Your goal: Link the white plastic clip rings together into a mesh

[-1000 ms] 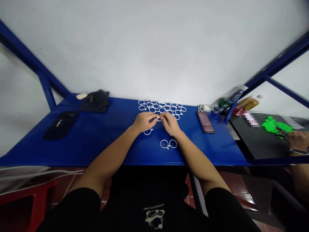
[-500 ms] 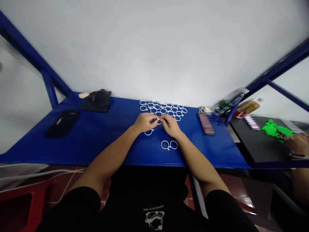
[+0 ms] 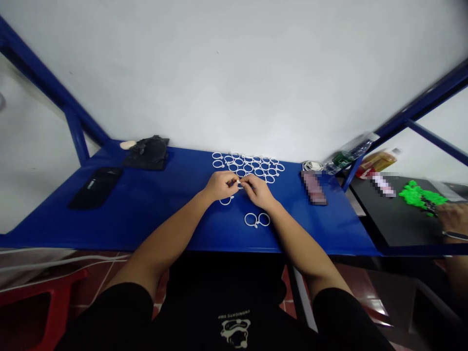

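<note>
My left hand (image 3: 218,186) and my right hand (image 3: 259,191) meet over the middle of the blue table (image 3: 153,214), fingers pinched together on a small white plastic ring (image 3: 239,183) between them. Part of another white ring (image 3: 225,200) shows under my left hand. Two linked white rings (image 3: 256,220) lie on the table near my right wrist. Behind my hands, several white rings (image 3: 248,165) are spread flat in rows.
A black case (image 3: 95,187) and a dark bundle (image 3: 147,152) lie at the left. A phone (image 3: 313,187), a coiled cable (image 3: 310,165) and bottles (image 3: 349,152) sit at the right. On a black table, another person's hand (image 3: 453,217) is by green pieces (image 3: 420,196).
My hands stay together, pinching the ring, with only small finger shifts. The view has tilted slightly. The other person's hand at the right has moved a little.
</note>
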{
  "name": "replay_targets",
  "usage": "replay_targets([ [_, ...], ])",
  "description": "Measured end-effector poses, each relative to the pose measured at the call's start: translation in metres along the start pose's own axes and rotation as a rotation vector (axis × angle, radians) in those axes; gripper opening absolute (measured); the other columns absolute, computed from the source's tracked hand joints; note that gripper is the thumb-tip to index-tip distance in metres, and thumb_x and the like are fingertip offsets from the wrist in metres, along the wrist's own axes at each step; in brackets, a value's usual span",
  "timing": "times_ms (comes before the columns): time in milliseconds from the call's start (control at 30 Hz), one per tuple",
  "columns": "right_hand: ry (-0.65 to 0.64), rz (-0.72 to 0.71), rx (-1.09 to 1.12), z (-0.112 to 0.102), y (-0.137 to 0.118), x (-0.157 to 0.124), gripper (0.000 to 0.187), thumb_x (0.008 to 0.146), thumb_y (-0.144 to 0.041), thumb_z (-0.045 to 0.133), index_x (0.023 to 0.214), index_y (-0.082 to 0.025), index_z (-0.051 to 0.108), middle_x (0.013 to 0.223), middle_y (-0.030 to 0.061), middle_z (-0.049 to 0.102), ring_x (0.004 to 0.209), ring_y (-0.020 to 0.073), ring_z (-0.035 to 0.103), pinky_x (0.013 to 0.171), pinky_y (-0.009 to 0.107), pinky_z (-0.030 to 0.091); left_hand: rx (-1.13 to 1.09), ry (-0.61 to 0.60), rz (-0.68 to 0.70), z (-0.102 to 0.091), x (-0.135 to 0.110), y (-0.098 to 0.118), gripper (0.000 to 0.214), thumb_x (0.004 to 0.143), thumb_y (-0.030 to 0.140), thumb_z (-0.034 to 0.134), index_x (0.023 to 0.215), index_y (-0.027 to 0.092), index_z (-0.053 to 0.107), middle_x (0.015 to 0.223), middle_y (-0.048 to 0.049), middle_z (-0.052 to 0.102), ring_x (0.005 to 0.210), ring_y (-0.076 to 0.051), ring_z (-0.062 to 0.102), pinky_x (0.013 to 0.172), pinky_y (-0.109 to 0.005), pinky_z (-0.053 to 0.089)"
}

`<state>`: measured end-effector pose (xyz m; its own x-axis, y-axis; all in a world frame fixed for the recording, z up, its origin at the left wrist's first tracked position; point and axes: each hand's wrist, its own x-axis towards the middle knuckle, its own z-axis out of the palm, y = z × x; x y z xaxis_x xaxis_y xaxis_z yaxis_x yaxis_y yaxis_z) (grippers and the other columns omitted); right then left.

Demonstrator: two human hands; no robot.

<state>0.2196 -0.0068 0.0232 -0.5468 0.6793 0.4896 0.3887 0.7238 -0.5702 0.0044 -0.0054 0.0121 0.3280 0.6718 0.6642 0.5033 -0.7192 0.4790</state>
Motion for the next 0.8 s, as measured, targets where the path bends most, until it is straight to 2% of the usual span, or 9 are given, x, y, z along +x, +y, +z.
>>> replay_targets([
  [167,-0.03,-0.019,0.026,0.001,0.0,0.0,0.016,0.108,-0.028,0.052,0.108,-0.022,0.067,0.098,0.007,0.073,0.088,0.0204,0.068,0.084,0.034,0.055,-0.001,-0.019,-0.012,0.001,0.0,-0.003,0.008,0.079,0.018,0.059,0.076,0.019,0.066,0.068,0.0009,0.064,0.06,-0.013,0.056,0.06,-0.026,0.042],
  [333,-0.03,-0.025,-0.006,0.003,-0.001,0.0,0.019,0.109,-0.03,0.051,0.11,-0.023,0.069,0.099,0.0075,0.074,0.09,0.0213,0.068,0.086,0.037,0.056,-0.009,-0.043,-0.034,0.002,0.001,-0.003,0.014,0.084,0.014,0.055,0.075,0.02,0.065,0.072,-0.0006,0.066,0.064,-0.014,0.058,0.062,-0.026,0.043],
  [467,0.068,-0.036,-0.01,0.003,-0.003,0.0,0.019,0.108,-0.031,0.053,0.116,-0.023,0.068,0.108,0.0096,0.074,0.091,0.0217,0.068,0.086,0.038,0.057,0.067,-0.039,-0.059,-0.004,0.004,-0.005,0.019,0.084,0.01,0.052,0.082,0.019,0.069,0.084,-0.0034,0.072,0.074,-0.016,0.065,0.07,-0.028,0.049],
  [567,0.127,-0.028,-0.018,-0.002,-0.004,0.0,0.019,0.106,-0.031,0.056,0.119,-0.022,0.067,0.117,0.0115,0.073,0.091,0.0212,0.069,0.083,0.038,0.058,0.208,-0.007,-0.176,-0.015,0.006,-0.012,0.025,0.086,0.011,0.053,0.094,0.019,0.075,0.096,-0.0059,0.077,0.086,-0.02,0.071,0.08,-0.031,0.053],
  [633,0.066,-0.028,-0.042,-0.005,-0.005,0.0,0.016,0.106,-0.029,0.057,0.113,-0.023,0.07,0.108,0.0088,0.075,0.088,0.0205,0.07,0.081,0.037,0.058,0.308,-0.041,-0.298,-0.023,0.007,-0.018,0.027,0.088,0.013,0.055,0.101,0.02,0.078,0.104,-0.0072,0.079,0.094,-0.023,0.073,0.087,-0.034,0.054],
  [700,-0.044,-0.049,-0.061,-0.005,-0.008,-0.001,0.015,0.105,-0.027,0.057,0.108,-0.022,0.072,0.099,0.006,0.077,0.086,0.0195,0.07,0.081,0.035,0.057,0.381,-0.15,-0.402,-0.027,0.007,-0.024,0.029,0.09,0.015,0.057,0.107,0.021,0.079,0.112,-0.0082,0.08,0.101,-0.027,0.074,0.092,-0.037,0.054],
  [800,-0.204,-0.1,-0.054,0.0,-0.014,-0.001,0.014,0.104,-0.025,0.06,0.107,-0.021,0.073,0.101,0.0054,0.077,0.089,0.0184,0.072,0.082,0.032,0.056,0.45,-0.311,-0.53,-0.027,0.006,-0.031,0.03,0.092,0.021,0.059,0.114,0.022,0.079,0.114,-0.0094,0.081,0.105,-0.03,0.075,0.093,-0.039,0.055],
])
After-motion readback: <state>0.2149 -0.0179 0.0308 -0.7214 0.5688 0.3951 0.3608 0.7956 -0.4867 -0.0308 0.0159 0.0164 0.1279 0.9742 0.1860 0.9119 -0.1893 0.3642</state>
